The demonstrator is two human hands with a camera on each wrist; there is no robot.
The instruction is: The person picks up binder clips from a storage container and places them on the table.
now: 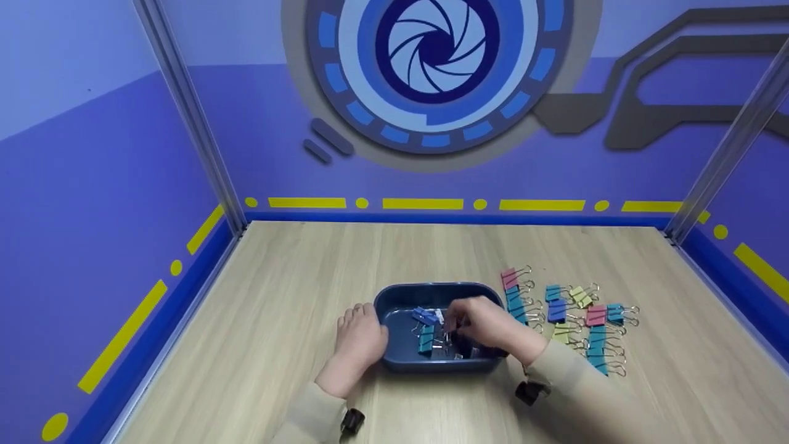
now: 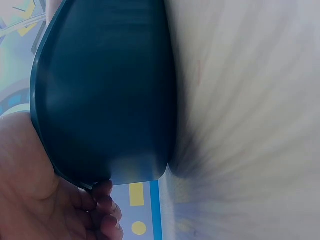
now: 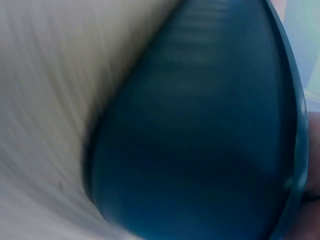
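A dark blue tray point(image 1: 444, 365) with raised walls stands on the table. My left hand point(image 1: 360, 336) grips its left rim; in the left wrist view the curled fingers point(image 2: 107, 207) touch the outer wall by the corner. My right hand point(image 1: 484, 320) reaches over the right side into the tray, fingers bent downward among binder clips. Whether they pinch one is hidden. Inside the tray lie a teal binder clip point(image 1: 426, 340), a blue binder clip point(image 1: 424, 316), a white one point(image 1: 439, 316) and dark ones partly under the hand. The tray wall point(image 3: 200, 130) fills most of the right wrist view.
Right of the tray, binder clips lie in columns on the wooden table point(image 1: 296, 277): a pink clip point(image 1: 510, 278) above teal ones point(image 1: 516, 305), a blue clip point(image 1: 557, 311), a yellow clip point(image 1: 580, 296), and more teal ones point(image 1: 596, 351). Blue-purple panels point(image 1: 259, 135) enclose the table.
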